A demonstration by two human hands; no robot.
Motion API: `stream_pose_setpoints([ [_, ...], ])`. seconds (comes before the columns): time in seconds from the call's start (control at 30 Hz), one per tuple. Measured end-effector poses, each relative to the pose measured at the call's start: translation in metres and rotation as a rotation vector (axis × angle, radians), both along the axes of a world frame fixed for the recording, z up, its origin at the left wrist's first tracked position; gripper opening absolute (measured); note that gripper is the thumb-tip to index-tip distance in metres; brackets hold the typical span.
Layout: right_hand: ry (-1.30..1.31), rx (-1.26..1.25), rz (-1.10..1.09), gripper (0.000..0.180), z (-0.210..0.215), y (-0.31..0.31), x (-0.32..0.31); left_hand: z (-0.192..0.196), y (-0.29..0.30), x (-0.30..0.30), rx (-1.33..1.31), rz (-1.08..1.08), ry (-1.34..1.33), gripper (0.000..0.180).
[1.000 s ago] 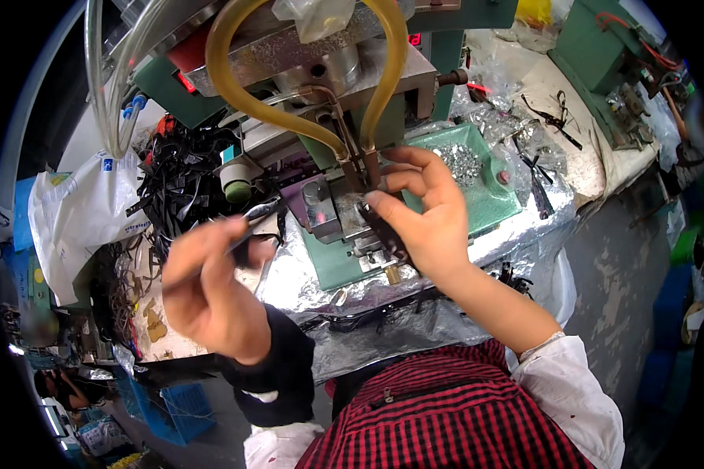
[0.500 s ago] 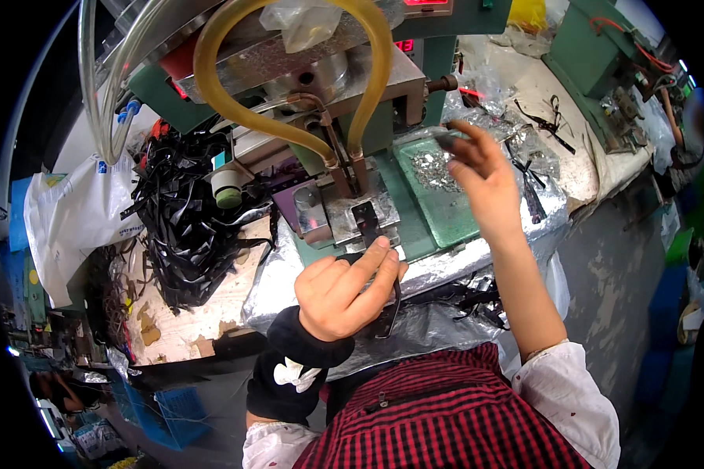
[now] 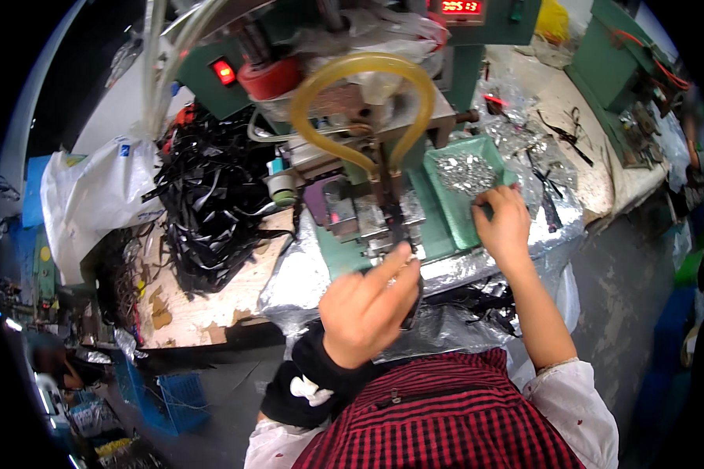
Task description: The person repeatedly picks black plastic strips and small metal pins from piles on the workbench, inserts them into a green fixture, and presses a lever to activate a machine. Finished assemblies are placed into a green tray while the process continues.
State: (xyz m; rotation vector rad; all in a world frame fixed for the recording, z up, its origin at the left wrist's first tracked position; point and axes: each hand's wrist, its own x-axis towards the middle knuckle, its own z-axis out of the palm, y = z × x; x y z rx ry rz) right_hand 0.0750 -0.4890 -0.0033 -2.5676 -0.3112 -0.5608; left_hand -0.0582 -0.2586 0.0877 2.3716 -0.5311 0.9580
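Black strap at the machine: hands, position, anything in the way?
Left hand on black strap, grip unclear. Strap's far end at metal tip. Right hand at right side of green tray. Yellow hose looped above; no blockage visible.

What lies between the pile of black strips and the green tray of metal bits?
The head view shows a white cylinder, purple block, and metal fixture bearing a black strip.

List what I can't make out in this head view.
All in head view:
Part of the flat black strip: hidden behind the bare left hand.
Anything in the bare right hand: too blurred.
Individual silvery metal pieces in the green rectangular tray: too small.
Top of the green metal machine: cut off by upper edge.
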Motion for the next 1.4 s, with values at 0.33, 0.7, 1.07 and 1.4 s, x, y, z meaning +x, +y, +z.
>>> stream_pose_setpoints([
  [0.33,0.104,0.555,0.128,0.019,0.018,0.015,-0.002,0.034,0.096,-0.056,-0.347,0.635,-0.412,0.027],
  [0.7,0.095,0.475,-0.016,0.016,-0.004,-0.020,-0.016,-0.128,0.215,0.060,0.688,0.261,0.293,0.009],
  [1.07,0.079,0.593,0.453,0.013,0.083,0.037,-0.027,-0.122,0.198,0.054,-0.628,0.452,0.342,0.021],
  [1.4,0.287,1.081,0.361,0.047,0.067,0.103,-0.026,-0.006,0.107,0.009,-0.953,0.139,-0.100,0.019],
])
